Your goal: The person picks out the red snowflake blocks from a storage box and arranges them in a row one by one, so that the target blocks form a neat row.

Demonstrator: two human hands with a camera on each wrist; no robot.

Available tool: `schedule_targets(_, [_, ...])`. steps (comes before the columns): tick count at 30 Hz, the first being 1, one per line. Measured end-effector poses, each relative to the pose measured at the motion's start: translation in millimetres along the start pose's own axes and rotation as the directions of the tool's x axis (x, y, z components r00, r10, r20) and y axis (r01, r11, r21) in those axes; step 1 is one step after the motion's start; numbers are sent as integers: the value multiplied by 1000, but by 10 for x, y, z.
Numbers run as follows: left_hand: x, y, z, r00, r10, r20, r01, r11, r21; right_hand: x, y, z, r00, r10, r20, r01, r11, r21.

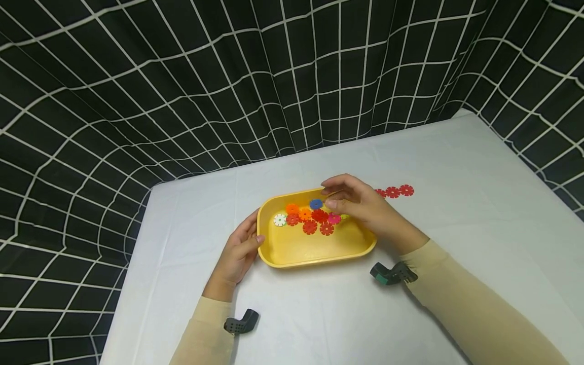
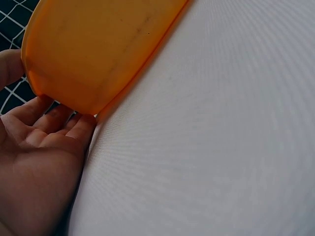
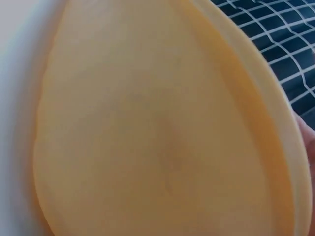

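Note:
A yellow tray point(image 1: 319, 261) holds several flower-shaped plastic discs: a white disc point(image 1: 280, 220), a blue disc point(image 1: 316, 204), orange ones point(image 1: 292, 208), a pink disc point(image 1: 334, 218) and red ones point(image 1: 309, 226). My left hand point(image 1: 241, 248) grips the tray's left end; in the left wrist view the thumb lies at its rim and the fingers reach beneath it. Over the tray's back right part is my right hand point(image 1: 358, 200), fingers bent, thumb apart and above the discs. Whether it pinches the rim or a disc is hidden. The right wrist view shows mostly tray wall point(image 3: 162, 123).
On the white-covered table point(image 1: 292, 314), red discs point(image 1: 393, 192) lie in a row behind and right of the tray, partly hidden by my right hand. A black curtain with a white grid point(image 1: 301, 76) hangs at the back and sides.

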State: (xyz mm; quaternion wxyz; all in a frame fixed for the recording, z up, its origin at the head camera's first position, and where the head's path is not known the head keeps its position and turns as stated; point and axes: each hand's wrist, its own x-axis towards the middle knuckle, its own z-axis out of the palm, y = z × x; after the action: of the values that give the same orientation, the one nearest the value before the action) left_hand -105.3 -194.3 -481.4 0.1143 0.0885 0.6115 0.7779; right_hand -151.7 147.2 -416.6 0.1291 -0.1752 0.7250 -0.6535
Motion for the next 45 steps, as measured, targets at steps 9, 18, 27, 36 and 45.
schedule_targets(9, [-21,-9,-24,1000,7,7,-7,1000,-13,44,63,76,999,10,34,-7,997,-75])
schedule_targets(18, [-23,-15,-32,1000,10,14,-10,1000,-20,49,60,172,993,37,112,-27,995,-96])
schedule_targets(27, [-11,-2,-18,999,23,30,-22,999,-25,60,53,266,988,97,124,-47,932,-359])
schedule_targets(36, [9,-18,-17,999,24,29,-23,1000,-18,78,78,324,981,166,105,-86,843,-531])
schedule_targets(45, [5,-21,-15,1000,15,9,-15,1000,-10,73,76,383,978,177,109,-66,759,-648])
